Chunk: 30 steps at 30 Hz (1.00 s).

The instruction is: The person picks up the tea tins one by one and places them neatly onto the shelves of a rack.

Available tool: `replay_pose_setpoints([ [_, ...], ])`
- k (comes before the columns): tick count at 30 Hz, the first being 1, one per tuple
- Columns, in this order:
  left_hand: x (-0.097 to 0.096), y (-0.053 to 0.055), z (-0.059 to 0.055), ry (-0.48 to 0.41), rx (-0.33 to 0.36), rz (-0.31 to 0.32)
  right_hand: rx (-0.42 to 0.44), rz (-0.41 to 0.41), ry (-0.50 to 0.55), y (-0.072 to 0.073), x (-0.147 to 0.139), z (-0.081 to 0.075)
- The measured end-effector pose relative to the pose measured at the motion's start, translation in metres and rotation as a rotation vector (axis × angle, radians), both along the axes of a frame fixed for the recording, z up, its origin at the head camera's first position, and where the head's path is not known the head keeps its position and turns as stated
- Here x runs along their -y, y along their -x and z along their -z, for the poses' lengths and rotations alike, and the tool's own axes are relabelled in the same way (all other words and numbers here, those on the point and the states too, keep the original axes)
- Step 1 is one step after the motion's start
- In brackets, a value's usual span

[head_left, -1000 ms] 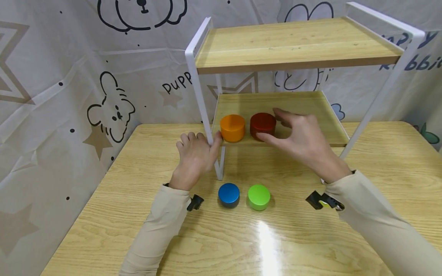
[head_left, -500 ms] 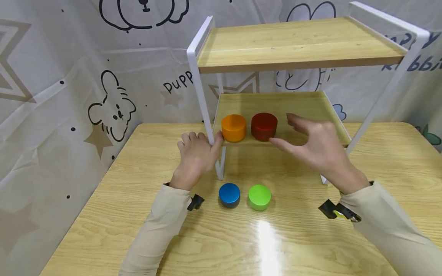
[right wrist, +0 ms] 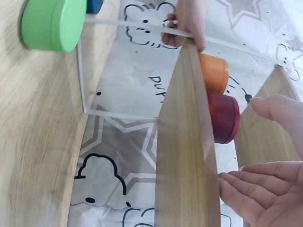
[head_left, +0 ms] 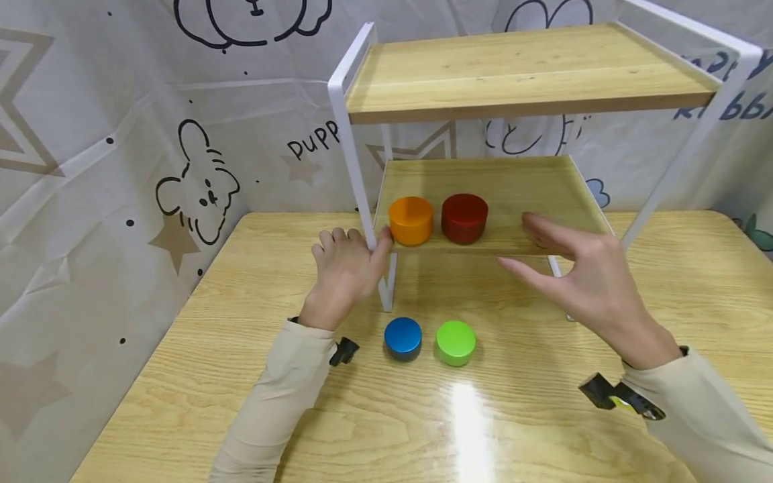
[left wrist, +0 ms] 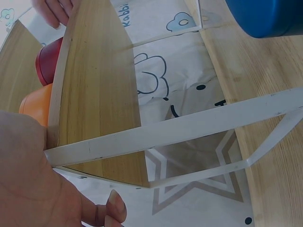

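Observation:
Round the left front post of a two-tier shelf rack (head_left: 353, 168), my left hand (head_left: 345, 268) grips with the thumb on the inner side and the fingers outside. Just right of that thumb, an orange round tin (head_left: 410, 221) stands on the lower tier. Beside it is a dark red round tin (head_left: 464, 219), upright and near the front edge. My right hand (head_left: 594, 282) holds nothing; thumb and fingers are spread apart at the lower tier's front edge, right of the red tin. In the right wrist view the right fingers (right wrist: 255, 189) show beside the shelf board.
On the table (head_left: 241, 376) in front of the rack stand a blue round tin (head_left: 402, 339) and a green round tin (head_left: 455, 343), side by side. The upper tier (head_left: 531, 70) overhangs the lower one. A printed cloth (head_left: 109, 268) hangs behind and at the left.
My right hand has let go of the red tin and drawn back to the right and toward me. The tin stays on the lower tier. My left hand keeps its place.

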<state>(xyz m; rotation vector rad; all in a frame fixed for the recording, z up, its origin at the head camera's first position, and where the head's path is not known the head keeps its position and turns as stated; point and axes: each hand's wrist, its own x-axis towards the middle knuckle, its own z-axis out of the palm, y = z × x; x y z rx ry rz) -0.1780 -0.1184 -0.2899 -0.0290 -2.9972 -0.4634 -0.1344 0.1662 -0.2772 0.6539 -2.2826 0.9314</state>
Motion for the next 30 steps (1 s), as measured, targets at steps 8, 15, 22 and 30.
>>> replay_pose_setpoints([
  [8,0.000,0.001,-0.001,-0.002,-0.004,-0.005,-0.094,-0.050,0.037,-0.008,-0.002,0.009],
  [15,0.000,0.000,0.000,-0.007,-0.003,-0.006,-0.170,-0.082,0.027,-0.009,0.001,0.023],
  [22,-0.001,0.000,0.000,-0.012,-0.002,-0.008,-0.177,-0.108,0.021,-0.013,0.003,0.030],
  [30,0.000,-0.001,0.001,-0.011,-0.005,-0.004,-0.129,-0.162,0.027,-0.019,0.006,0.041],
])
